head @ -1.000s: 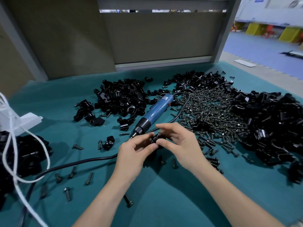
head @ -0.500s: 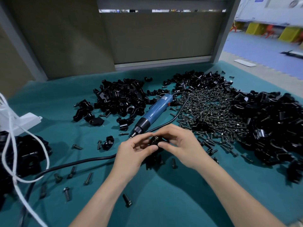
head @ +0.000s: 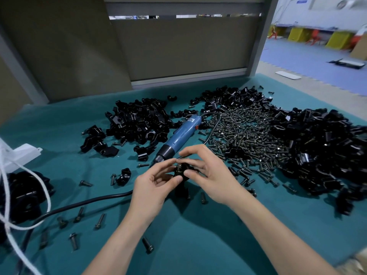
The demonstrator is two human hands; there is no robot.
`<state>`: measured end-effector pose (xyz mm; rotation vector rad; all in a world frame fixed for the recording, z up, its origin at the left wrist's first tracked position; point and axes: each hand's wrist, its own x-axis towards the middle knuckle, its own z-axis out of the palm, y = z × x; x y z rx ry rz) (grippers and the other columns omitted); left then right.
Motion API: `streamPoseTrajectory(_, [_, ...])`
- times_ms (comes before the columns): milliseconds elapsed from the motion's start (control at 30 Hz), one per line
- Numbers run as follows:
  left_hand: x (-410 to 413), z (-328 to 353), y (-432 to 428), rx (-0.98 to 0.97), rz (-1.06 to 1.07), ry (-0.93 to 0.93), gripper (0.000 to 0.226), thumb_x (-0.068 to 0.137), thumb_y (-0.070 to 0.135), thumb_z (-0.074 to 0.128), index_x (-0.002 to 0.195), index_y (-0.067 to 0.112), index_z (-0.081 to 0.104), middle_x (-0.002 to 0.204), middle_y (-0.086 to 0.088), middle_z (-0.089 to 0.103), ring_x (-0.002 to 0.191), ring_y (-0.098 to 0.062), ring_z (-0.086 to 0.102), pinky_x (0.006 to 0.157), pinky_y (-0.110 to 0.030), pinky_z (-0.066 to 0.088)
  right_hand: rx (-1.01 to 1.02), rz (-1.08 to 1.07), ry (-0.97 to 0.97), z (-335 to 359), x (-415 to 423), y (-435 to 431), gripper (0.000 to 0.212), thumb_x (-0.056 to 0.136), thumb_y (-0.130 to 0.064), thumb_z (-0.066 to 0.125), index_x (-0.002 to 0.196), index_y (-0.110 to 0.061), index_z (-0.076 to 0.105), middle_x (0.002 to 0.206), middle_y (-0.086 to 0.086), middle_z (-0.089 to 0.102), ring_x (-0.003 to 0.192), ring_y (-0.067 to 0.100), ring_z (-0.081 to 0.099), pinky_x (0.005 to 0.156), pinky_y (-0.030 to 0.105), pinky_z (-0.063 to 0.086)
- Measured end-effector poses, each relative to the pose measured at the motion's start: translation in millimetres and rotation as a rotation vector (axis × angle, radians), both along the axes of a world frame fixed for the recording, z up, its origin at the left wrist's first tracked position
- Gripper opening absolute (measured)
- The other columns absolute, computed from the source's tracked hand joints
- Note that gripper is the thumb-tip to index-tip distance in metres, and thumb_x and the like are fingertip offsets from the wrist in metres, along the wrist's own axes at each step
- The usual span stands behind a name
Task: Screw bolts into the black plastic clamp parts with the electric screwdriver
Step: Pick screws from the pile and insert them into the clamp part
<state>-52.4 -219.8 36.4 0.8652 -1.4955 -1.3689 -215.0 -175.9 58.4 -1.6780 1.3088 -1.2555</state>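
At the middle of the green table my left hand (head: 154, 187) and my right hand (head: 210, 175) pinch one small black clamp part (head: 179, 172) between their fingertips. A bolt head shows on top of that part. The blue electric screwdriver (head: 178, 138) lies on the cloth just behind my hands, tip pointing toward me, with no hand on it. A large heap of bolts (head: 248, 139) spreads to the right of it. Piles of black clamp parts lie behind at the left (head: 137, 122) and far right (head: 321, 149).
The screwdriver's black cable (head: 83, 203) runs left across the cloth in front of my left arm. Loose bolts (head: 99, 221) are scattered at the near left. A white cord (head: 12, 195) and a black object sit at the left edge. A grey partition stands behind the table.
Both hands drew slightly closer together around the clamp part and turned it, so a bolt head now shows on top. The screwdriver has not moved.
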Motion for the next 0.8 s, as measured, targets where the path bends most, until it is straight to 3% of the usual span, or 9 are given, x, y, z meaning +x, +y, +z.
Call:
streamPoseTrajectory(100, [-0.1, -1.2, -0.3, -0.017, 0.003, -0.014, 0.041, 0.076, -0.005, 0.074, 0.107, 0.021, 0.069, 0.099, 0.015, 0.074, 0.087, 0.003, 0.067, 0.074, -0.008, 0.049, 0.015, -0.001, -0.008, 1.2, -0.7, 0.1, 0.042, 0.092, 0.000, 0.059, 0.108, -0.038, 0.049, 0.121, -0.004, 0.052, 0.119, 0.000, 0.056, 0.101, 0.019, 0.043])
streamPoseTrajectory(333, [1.9, -3.4, -3.4, -0.009, -0.015, -0.010, 0.041, 0.075, -0.004, 0.075, 0.106, 0.022, 0.069, 0.102, 0.010, 0.074, 0.090, 0.003, 0.065, 0.077, -0.008, 0.048, 0.020, -0.012, 0.010, 1.1, -2.2, -1.8, 0.033, 0.090, -0.002, 0.062, 0.102, -0.031, 0.055, 0.103, -0.013, 0.067, 0.110, 0.004, 0.061, 0.102, 0.023, 0.044])
streamPoseTrajectory(500, [2.1, -2.7, -4.4, -0.015, -0.025, -0.016, 0.042, 0.076, -0.005, 0.073, 0.105, 0.024, 0.069, 0.104, 0.013, 0.073, 0.097, 0.000, 0.066, 0.083, -0.011, 0.048, -0.034, -0.028, 0.057, 2.4, -3.1, -2.8, 0.021, 0.088, 0.001, 0.064, 0.100, -0.016, 0.063, 0.107, -0.001, 0.069, 0.107, 0.005, 0.063, 0.098, 0.023, 0.048])
streamPoseTrajectory(633, [2.3, -1.7, -3.7, -0.005, -0.028, -0.003, 0.044, 0.077, -0.011, 0.070, 0.104, 0.024, 0.068, 0.097, 0.015, 0.074, 0.089, 0.002, 0.067, 0.077, -0.009, 0.049, -0.094, -0.024, 0.144, 2.6, -2.4, -2.9, 0.018, 0.089, 0.001, 0.063, 0.102, -0.012, 0.063, 0.107, 0.003, 0.067, 0.111, 0.013, 0.062, 0.098, 0.033, 0.048])
streamPoseTrajectory(800, [2.2, -0.1, -4.8, 0.012, -0.015, 0.013, 0.043, 0.075, -0.012, 0.070, 0.098, 0.024, 0.070, 0.093, 0.013, 0.075, 0.082, 0.001, 0.069, 0.070, -0.010, 0.051, -0.155, 0.002, 0.243, 3.7, -0.1, -3.2, 0.017, 0.090, 0.000, 0.061, 0.104, -0.010, 0.063, 0.112, -0.001, 0.061, 0.111, 0.009, 0.057, 0.099, 0.024, 0.045])
